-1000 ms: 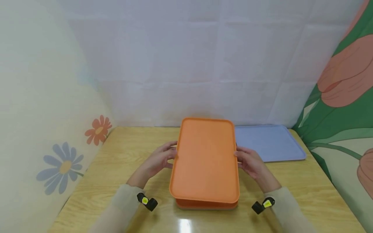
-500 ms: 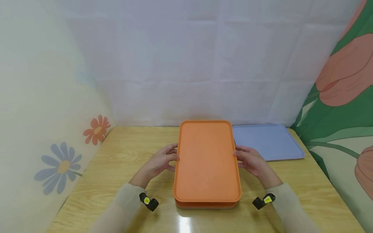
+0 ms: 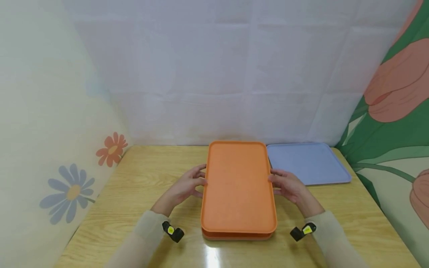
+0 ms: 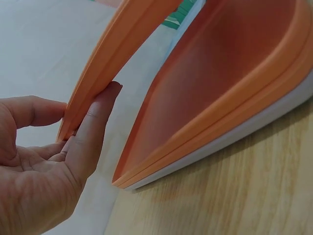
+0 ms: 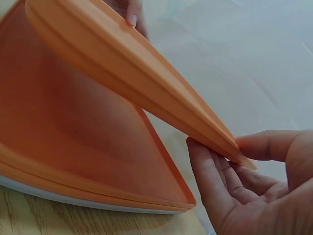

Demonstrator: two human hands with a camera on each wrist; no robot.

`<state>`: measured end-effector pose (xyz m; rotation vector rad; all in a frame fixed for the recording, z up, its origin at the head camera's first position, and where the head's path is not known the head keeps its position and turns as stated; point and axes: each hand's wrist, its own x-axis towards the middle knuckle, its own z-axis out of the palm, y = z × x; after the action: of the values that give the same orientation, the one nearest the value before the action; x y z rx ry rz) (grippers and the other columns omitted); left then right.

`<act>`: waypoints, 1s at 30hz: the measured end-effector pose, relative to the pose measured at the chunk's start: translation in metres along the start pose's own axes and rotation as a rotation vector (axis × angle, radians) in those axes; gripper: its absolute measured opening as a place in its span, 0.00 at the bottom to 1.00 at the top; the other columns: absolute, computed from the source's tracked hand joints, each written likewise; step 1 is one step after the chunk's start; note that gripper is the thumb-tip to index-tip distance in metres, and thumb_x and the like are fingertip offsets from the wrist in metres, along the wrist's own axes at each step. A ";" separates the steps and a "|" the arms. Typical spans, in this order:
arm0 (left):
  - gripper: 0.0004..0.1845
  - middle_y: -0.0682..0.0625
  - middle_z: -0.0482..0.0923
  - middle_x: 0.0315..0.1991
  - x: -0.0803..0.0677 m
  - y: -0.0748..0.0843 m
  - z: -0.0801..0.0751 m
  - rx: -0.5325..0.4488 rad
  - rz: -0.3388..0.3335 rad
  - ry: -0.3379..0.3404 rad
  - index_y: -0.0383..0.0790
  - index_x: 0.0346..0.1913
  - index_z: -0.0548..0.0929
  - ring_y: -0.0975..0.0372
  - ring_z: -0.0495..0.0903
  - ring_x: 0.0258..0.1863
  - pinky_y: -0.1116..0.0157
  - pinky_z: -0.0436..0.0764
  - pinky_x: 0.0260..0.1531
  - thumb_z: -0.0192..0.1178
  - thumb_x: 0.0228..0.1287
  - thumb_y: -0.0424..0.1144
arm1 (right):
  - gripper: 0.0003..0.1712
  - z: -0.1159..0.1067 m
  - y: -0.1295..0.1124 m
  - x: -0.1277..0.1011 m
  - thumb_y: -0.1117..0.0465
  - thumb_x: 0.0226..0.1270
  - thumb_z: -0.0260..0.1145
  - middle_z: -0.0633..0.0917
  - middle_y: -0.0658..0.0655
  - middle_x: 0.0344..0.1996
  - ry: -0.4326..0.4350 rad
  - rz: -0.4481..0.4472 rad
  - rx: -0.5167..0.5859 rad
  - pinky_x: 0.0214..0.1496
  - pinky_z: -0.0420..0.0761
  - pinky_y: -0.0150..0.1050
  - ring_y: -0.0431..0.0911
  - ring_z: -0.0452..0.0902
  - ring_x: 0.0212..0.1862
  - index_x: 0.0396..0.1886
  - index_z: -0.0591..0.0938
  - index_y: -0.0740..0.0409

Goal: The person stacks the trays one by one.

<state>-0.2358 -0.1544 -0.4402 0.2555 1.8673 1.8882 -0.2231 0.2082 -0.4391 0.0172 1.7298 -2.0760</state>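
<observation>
An orange rectangular tray (image 3: 238,186) with a raised rim is held between both hands, long sides running away from me. My left hand (image 3: 186,188) pinches its left edge, and my right hand (image 3: 288,186) grips the right edge. Both wrist views show thumbs on the rim's upper side and fingers underneath. Below it a second orange tray (image 4: 210,134) lies on the table, stacked on a whitish tray (image 4: 296,93). A gap shows between the held tray and that stack. In the head view only the stack's near edge is visible.
A blue tray (image 3: 308,163) lies flat at the table's back right, close behind my right hand. The wooden table (image 3: 140,186) ends at a white cloth backdrop (image 3: 187,74). Flower-patterned panels flank both sides. Each wrist wears a small black camera.
The held orange tray has turned slightly from askew to nearly straight, and its far edge has come down a little. Both hands keep their grip, with only small shifts.
</observation>
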 end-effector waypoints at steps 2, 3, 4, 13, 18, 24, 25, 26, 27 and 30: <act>0.36 0.37 0.66 0.55 0.000 -0.001 0.000 0.008 -0.003 0.001 0.43 0.72 0.52 0.55 0.77 0.44 0.51 0.82 0.33 0.54 0.62 0.30 | 0.39 -0.001 0.001 0.001 0.64 0.67 0.57 0.82 0.48 0.34 -0.001 0.006 -0.005 0.43 0.81 0.42 0.43 0.80 0.39 0.72 0.50 0.64; 0.36 0.37 0.66 0.55 0.000 -0.001 0.000 0.015 -0.003 -0.001 0.42 0.72 0.51 0.55 0.76 0.44 0.51 0.82 0.33 0.54 0.62 0.31 | 0.39 -0.001 0.001 0.001 0.64 0.67 0.57 0.82 0.48 0.34 -0.001 0.008 -0.005 0.43 0.81 0.42 0.43 0.80 0.39 0.72 0.50 0.64; 0.36 0.37 0.66 0.55 0.000 -0.002 0.000 0.016 -0.008 0.002 0.42 0.72 0.52 0.55 0.76 0.44 0.51 0.82 0.33 0.54 0.62 0.30 | 0.39 -0.001 0.002 0.002 0.65 0.67 0.57 0.82 0.48 0.34 0.000 0.009 -0.007 0.43 0.81 0.43 0.43 0.80 0.38 0.72 0.50 0.64; 0.36 0.37 0.65 0.56 0.004 -0.010 -0.002 0.005 -0.031 0.015 0.43 0.72 0.52 0.55 0.76 0.44 0.51 0.82 0.34 0.54 0.62 0.29 | 0.38 -0.002 0.012 0.008 0.66 0.66 0.58 0.82 0.50 0.37 0.040 0.014 -0.044 0.41 0.82 0.44 0.43 0.80 0.38 0.72 0.52 0.65; 0.37 0.36 0.65 0.57 0.005 -0.014 -0.003 0.002 -0.039 0.017 0.43 0.72 0.52 0.55 0.76 0.44 0.51 0.82 0.34 0.54 0.62 0.29 | 0.37 -0.002 0.016 0.011 0.66 0.66 0.57 0.82 0.50 0.36 0.040 0.001 -0.046 0.40 0.82 0.44 0.43 0.81 0.37 0.71 0.53 0.67; 0.36 0.36 0.64 0.58 0.007 -0.018 -0.005 -0.004 -0.043 0.006 0.43 0.72 0.51 0.55 0.76 0.44 0.52 0.82 0.34 0.53 0.63 0.29 | 0.37 -0.003 0.021 0.016 0.67 0.66 0.57 0.83 0.50 0.35 0.048 0.010 -0.048 0.40 0.82 0.44 0.43 0.80 0.37 0.71 0.53 0.67; 0.36 0.36 0.64 0.57 0.007 -0.019 -0.006 -0.005 -0.044 0.007 0.43 0.72 0.51 0.55 0.76 0.44 0.52 0.82 0.34 0.53 0.63 0.29 | 0.36 -0.003 0.022 0.016 0.67 0.66 0.57 0.83 0.50 0.35 0.050 0.014 -0.052 0.40 0.82 0.44 0.44 0.81 0.37 0.71 0.54 0.67; 0.36 0.36 0.64 0.57 0.007 -0.020 -0.006 -0.006 -0.045 0.007 0.43 0.72 0.51 0.55 0.76 0.44 0.52 0.82 0.34 0.53 0.63 0.29 | 0.36 -0.003 0.023 0.017 0.67 0.66 0.57 0.83 0.50 0.35 0.051 0.017 -0.055 0.40 0.82 0.44 0.44 0.81 0.37 0.71 0.54 0.66; 0.36 0.36 0.64 0.57 0.007 -0.020 -0.005 -0.007 -0.045 0.006 0.43 0.72 0.51 0.55 0.76 0.44 0.53 0.82 0.34 0.53 0.62 0.29 | 0.36 -0.003 0.023 0.017 0.67 0.66 0.57 0.83 0.50 0.35 0.046 0.018 -0.059 0.40 0.82 0.44 0.44 0.81 0.37 0.71 0.54 0.66; 0.36 0.36 0.64 0.57 0.008 -0.023 -0.006 -0.014 -0.044 0.011 0.43 0.72 0.52 0.55 0.75 0.44 0.53 0.82 0.33 0.53 0.62 0.28 | 0.36 -0.004 0.025 0.017 0.67 0.66 0.56 0.84 0.51 0.35 0.038 0.021 -0.063 0.41 0.82 0.45 0.44 0.81 0.37 0.70 0.55 0.67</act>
<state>-0.2407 -0.1568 -0.4644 0.1983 1.8511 1.8754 -0.2313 0.2029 -0.4683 0.0559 1.8090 -2.0179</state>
